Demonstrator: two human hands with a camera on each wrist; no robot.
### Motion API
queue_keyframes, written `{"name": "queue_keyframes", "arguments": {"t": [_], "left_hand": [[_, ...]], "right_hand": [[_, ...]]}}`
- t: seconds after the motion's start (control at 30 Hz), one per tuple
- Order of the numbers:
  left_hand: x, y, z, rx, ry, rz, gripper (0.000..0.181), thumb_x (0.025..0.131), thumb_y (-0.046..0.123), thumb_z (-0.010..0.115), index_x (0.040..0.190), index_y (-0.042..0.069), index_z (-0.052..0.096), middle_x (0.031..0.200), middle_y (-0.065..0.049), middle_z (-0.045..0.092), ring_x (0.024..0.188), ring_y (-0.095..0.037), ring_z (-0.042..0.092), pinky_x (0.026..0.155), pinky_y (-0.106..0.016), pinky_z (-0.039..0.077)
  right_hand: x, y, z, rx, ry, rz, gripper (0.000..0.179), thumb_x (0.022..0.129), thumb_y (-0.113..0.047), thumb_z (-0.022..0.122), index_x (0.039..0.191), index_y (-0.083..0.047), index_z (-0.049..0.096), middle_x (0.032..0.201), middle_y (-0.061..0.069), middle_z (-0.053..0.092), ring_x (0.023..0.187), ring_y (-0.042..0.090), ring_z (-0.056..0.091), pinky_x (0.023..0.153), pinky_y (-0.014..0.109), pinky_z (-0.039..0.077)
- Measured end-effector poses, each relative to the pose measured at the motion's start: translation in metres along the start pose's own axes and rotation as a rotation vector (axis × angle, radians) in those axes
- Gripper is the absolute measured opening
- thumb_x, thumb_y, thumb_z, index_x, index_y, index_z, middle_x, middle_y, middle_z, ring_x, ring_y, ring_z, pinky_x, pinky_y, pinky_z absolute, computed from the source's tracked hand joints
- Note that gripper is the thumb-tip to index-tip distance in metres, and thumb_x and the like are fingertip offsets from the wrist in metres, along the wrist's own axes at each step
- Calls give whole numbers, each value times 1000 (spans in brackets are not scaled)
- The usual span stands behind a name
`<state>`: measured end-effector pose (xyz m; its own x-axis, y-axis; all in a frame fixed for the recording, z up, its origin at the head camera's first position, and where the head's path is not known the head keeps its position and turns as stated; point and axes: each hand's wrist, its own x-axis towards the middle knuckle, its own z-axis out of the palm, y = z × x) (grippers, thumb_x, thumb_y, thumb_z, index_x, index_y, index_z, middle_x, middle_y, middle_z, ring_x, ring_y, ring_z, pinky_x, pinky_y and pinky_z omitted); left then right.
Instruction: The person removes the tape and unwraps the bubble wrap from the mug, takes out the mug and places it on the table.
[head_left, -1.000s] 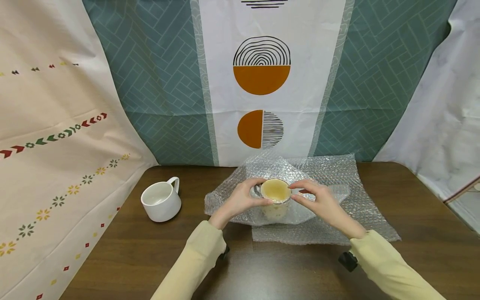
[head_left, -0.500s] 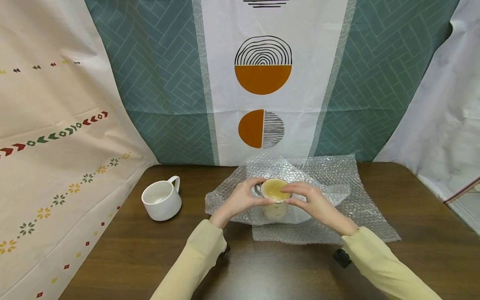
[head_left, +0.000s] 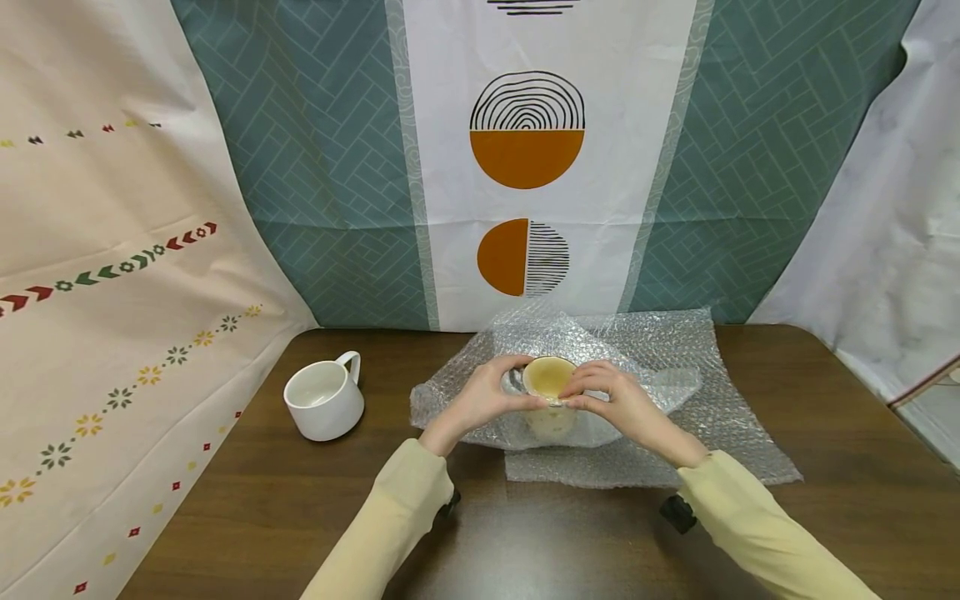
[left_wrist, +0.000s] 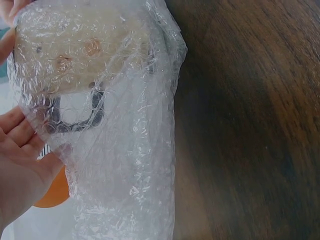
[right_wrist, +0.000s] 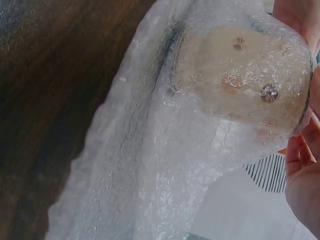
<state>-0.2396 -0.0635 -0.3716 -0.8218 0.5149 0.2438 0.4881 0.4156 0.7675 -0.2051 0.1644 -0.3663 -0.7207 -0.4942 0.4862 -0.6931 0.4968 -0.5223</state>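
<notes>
A pale yellow mug [head_left: 551, 377] with a dark rim and small printed motifs stands in clear bubble wrap [head_left: 660, 454], its top uncovered in the head view. My left hand [head_left: 486, 396] grips the mug's left side near the rim, where the handle lies. At the front right of the rim, my right hand [head_left: 618, 404] pinches the wrap, fingers over the inside edge and thumb outside. Through the plastic, the left wrist view shows the dark-edged handle [left_wrist: 97, 107]. The right wrist view shows the wrapped mug wall [right_wrist: 240, 75]; the fingertips there are partly cut off.
A white mug [head_left: 324, 404] stands on the brown wooden table [head_left: 247, 517] at the left, its handle pointing back. The wrap spreads over the table behind and to the right. Patterned curtains [head_left: 345, 167] hang at the back and sides.
My right hand has shifted left along the rim, its fingers passing from the right edge over the mouth to the front right. The left hand and both mugs have stayed put.
</notes>
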Motion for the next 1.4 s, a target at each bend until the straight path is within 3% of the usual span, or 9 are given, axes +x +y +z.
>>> {"name": "queue_keyframes", "arguments": {"t": [0.47, 0.6, 0.97, 1.2, 1.4], "left_hand": [[0, -3, -1, 6, -4, 5, 66, 69, 45, 75, 124, 15, 54, 118, 6, 53, 109, -20, 46, 90, -42, 35], [0, -2, -1, 9, -1, 13, 66, 69, 44, 76, 124, 14, 54, 118, 5, 53, 110, -21, 46, 90, -43, 35], [1, 0, -3, 34, -26, 8, 65, 71, 42, 75, 125, 12, 53, 114, 3, 54, 107, -23, 48, 88, -42, 36], [2, -1, -5, 27, -15, -4, 52, 85, 43, 60, 126, 12, 53, 122, 2, 52, 113, -15, 43, 92, -40, 34], [4, -5, -6, -3, 69, 7, 42, 93, 35, 50, 124, 6, 54, 123, -7, 51, 114, -20, 43, 93, -38, 35]], "right_hand": [[-3, -2, 4, 11, 69, -25, 14, 75, -7, 71, 89, -10, 70, 94, 1, 63, 96, 19, 50, 84, 43, 39], [-5, -1, 6, 6, 106, -8, 18, 74, -8, 73, 91, -10, 70, 99, -1, 62, 98, 19, 51, 83, 41, 41], [-7, -3, 6, 10, 168, 103, 39, 72, -13, 77, 107, -3, 64, 118, 12, 50, 108, 29, 44, 86, 49, 38], [-8, -2, 6, 90, 159, 201, 54, 73, -19, 76, 119, 0, 54, 119, 12, 48, 109, 28, 45, 86, 42, 42], [-8, -5, 5, 117, 144, 247, 54, 74, -17, 75, 120, 2, 54, 118, 14, 49, 109, 31, 46, 87, 40, 41]]}}
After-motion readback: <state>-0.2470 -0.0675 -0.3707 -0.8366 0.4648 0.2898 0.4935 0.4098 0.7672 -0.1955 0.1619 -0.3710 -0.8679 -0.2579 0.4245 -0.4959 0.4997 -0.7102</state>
